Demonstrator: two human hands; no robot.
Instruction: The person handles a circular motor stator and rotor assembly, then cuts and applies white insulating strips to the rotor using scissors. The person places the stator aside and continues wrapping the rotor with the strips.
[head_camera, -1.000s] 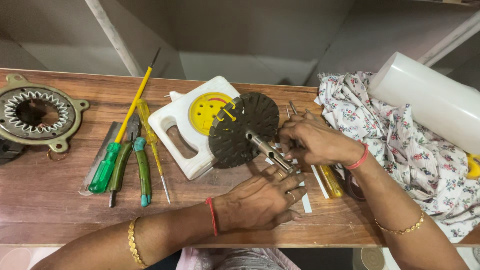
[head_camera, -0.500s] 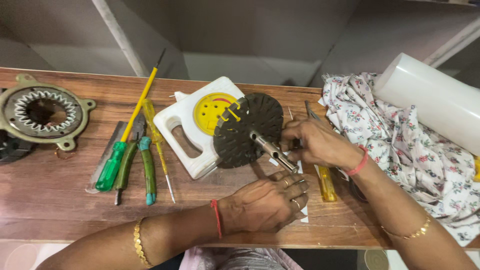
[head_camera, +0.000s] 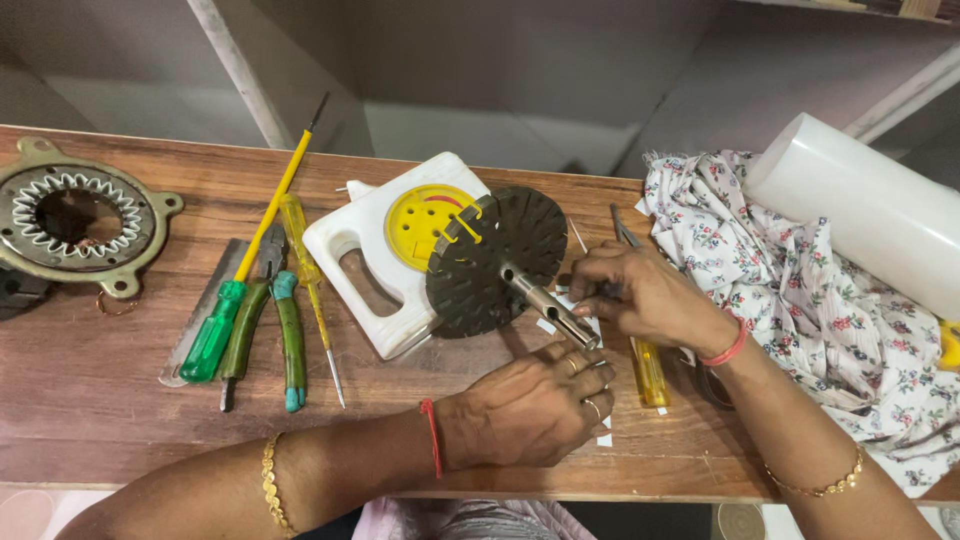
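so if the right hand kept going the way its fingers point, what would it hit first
Probably the metal shaft of the dark slotted disc: the right hand points left, fingertips almost on it. Depth is hard to judge.

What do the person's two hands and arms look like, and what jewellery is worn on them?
Both arms are bare, with no sleeves. The left hand has rings on its fingers, a thin red thread at the wrist and a gold chain bracelet on the forearm. The right hand has a red band at the wrist and a gold bracelet higher up.
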